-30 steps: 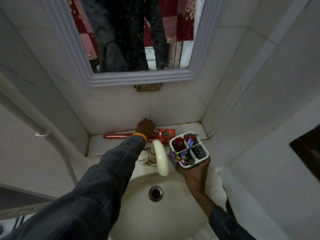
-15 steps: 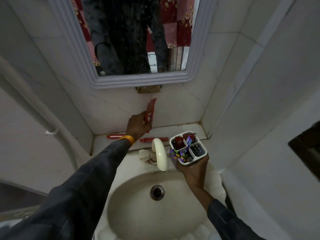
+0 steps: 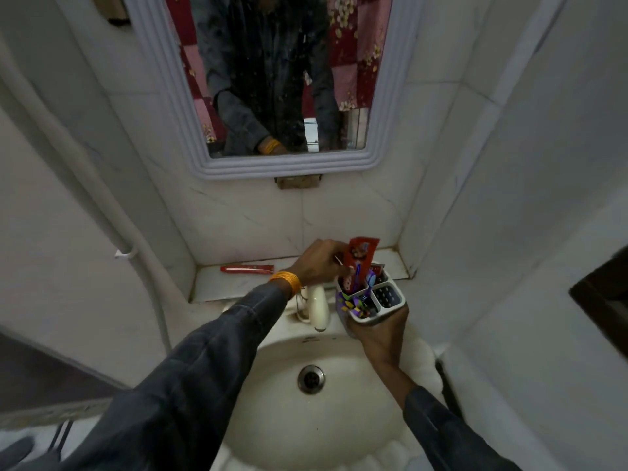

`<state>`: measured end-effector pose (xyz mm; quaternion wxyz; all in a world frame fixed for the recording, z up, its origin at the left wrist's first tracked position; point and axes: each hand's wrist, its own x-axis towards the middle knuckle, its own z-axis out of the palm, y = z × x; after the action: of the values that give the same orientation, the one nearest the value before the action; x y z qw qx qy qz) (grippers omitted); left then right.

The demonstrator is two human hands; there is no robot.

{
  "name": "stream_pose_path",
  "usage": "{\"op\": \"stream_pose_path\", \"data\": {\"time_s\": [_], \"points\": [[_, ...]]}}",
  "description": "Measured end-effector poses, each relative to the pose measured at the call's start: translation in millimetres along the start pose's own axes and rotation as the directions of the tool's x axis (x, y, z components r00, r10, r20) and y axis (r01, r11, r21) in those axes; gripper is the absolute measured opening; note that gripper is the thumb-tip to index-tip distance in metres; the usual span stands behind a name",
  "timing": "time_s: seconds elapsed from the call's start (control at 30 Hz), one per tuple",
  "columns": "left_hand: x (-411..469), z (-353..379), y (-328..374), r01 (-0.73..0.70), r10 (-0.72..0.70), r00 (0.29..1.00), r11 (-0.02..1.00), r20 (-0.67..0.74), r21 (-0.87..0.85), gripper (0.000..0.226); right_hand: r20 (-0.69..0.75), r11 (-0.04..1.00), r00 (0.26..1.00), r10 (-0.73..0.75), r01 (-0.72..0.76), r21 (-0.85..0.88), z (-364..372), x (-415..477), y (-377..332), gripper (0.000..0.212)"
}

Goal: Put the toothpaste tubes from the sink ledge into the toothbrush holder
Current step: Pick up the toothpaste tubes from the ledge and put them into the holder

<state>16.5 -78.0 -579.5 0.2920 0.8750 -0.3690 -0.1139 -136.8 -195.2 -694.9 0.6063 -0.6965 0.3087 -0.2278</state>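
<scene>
The washbasin (image 3: 316, 413) sits below with its cream tap (image 3: 317, 309) at the back, and the tiled ledge (image 3: 238, 282) runs behind it under the mirror. Over the basin's right rim the right hand (image 3: 377, 334) is wrapped around the white four-compartment toothbrush holder (image 3: 390, 302), gripping it from underneath and tipping it a little towards the person. The left hand (image 3: 321, 263) pinches a red toothpaste tube (image 3: 360, 263) by its side, fingers closed on it; the tube stands nearly upright, long axis vertical with a slight lean to the right, flat crimped end up and lower end already down in the holder's back-left compartment. That compartment looks crowded, so I reckon the tube could jam on what's inside, or spring out and drop into the basin if let go early; the holder, held in the air, could also tip. A second red tube (image 3: 247, 269) still lies flat on the ledge, lengthwise along the wall, well left of the holder.
</scene>
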Motion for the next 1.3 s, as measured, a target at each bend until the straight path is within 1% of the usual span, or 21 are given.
{"op": "stream_pose_path", "data": {"time_s": [0.07, 0.13, 0.27, 0.33, 0.43, 0.47, 0.53, 0.6, 0.67, 0.77, 0.87, 0.93, 1.0, 1.1, 1.2, 1.27, 1.3], "points": [[4.4, -2.8, -2.7, 0.007, -0.005, 1.000, 0.993, -0.009, 0.120, 0.013, 0.001, 1.000, 1.000, 0.012, -0.012, 0.000, 0.1, -1.0, 0.0, 0.111], [6.6, -3.3, -4.6, 0.007, -0.014, 0.999, 0.984, 0.037, 0.176, 0.014, -0.003, 1.000, 1.000, 0.018, -0.018, -0.015, -0.2, -3.2, 0.3, 0.114], [8.8, 1.1, -6.8, -0.003, -0.005, 1.000, 0.971, 0.031, 0.240, 0.013, -0.002, 1.000, 1.000, -0.001, 0.001, -0.031, -0.1, -3.5, 0.7, 0.115], [10.3, -1.3, -8.2, 0.019, -0.028, 0.999, 0.977, 0.042, 0.214, 0.016, -0.010, 1.000, 1.000, -0.011, 0.010, -0.026, 0.4, -2.5, 0.0, 0.116], [4.7, -11.7, -22.5, 0.134, -0.135, 0.991, 0.990, 0.008, 0.038, 0.029, -0.012, 1.000, 1.000, -0.026, 0.026, -0.013, 0.7, -2.0, 0.2, 0.115], [-1.2, -16.0, -32.4, 0.178, -0.177, 0.984, 0.984, -0.021, 0.016, 0.030, -0.008, 0.999, 0.999, -0.032, 0.032, -0.006, 1.0, -1.4, 0.9, 0.114], [-16.0, -21.5, -61.9, 0.271, -0.267, 0.962, 0.960, -0.061, 0.068, 0.026, -0.010, 0.999, 0.999, -0.038, 0.038, 0.001, 2.6, -0.6, 3.2, 0.113], [-32.6, -21.0, -93.9, 0.356, -0.350, 0.934, 0.920, -0.068, 0.165, 0.024, -0.024, 0.999, 0.998, -0.053, 0.053, 0.001, 4.1, -2.1, 4.6, 0.113], [-43.5, -15.6, -118.6, 0.404, -0.398, 0.915, 0.888, -0.073, 0.222, 0.026, -0.031, 0.997, 0.996, -0.081, 0.081, 0.006, 6.8, -3.6, 6.9, 0.115], [-37.7, -2.0, -129.3, 0.390, -0.386, 0.921, 0.903, -0.055, 0.181, 0.029, -0.028, 0.994, 0.994, -0.109, 0.109, 0.011, 10.1, -4.8, 10.5, 0.117], [-13.2, 13.1, -123.0, 0.320, -0.331, 0.943, 0.935, 0.047, 0.153, 0.034, -0.017, 0.993, 0.993, -0.118, 0.118, 0.012, 11.3, -2.5, 14.0, 0.119], [1.9, 22.8, -119.3, 0.254, -0.279, 0.954, 0.946, 0.109, 0.200, 0.031, -0.014, 0.993, 0.993, -0.115, 0.115, -0.001, 10.4, -1.5, 14.7, 0.120], [11.6, 30.4, -118.7, 0.211, -0.249, 0.960, 0.943, 0.128, 0.257, 0.024, -0.020, 0.993, 0.993, -0.119, 0.119, -0.026, 10.0, -0.9, 15.8, 0.120], [15.2, 36.3, -119.2, 0.186, -0.235, 0.964, 0.930, 0.124, 0.316, 0.022, -0.013, 0.991, 0.991, -0.133, 0.132, -0.025, 9.8, -0.6, 13.6, 0.119], [11.8, 29.8, -120.1, 0.212, -0.253, 0.964, 0.920, 0.085, 0.330, 0.024, -0.015, 0.991, 0.991, -0.131, 0.131, 0.016, 10.2, -1.9, 7.7, 0.115], [6.4, 15.1, -117.4, 0.259, -0.278, 0.960, 0.920, 0.026, 0.294, 0.026, -0.020, 0.991, 0.992, -0.128, 0.129, 0.040, 10.9, -3.2, 2.6, 0.109], [2.9, 5.2, -114.4, 0.296, -0.299, 0.954, 0.924, -0.026, 0.243, 0.029, -0.023, 0.991, 0.991, -0.128, 0.129, 0.042, 10.6, -3.6, 1.7, 0.107]]}}
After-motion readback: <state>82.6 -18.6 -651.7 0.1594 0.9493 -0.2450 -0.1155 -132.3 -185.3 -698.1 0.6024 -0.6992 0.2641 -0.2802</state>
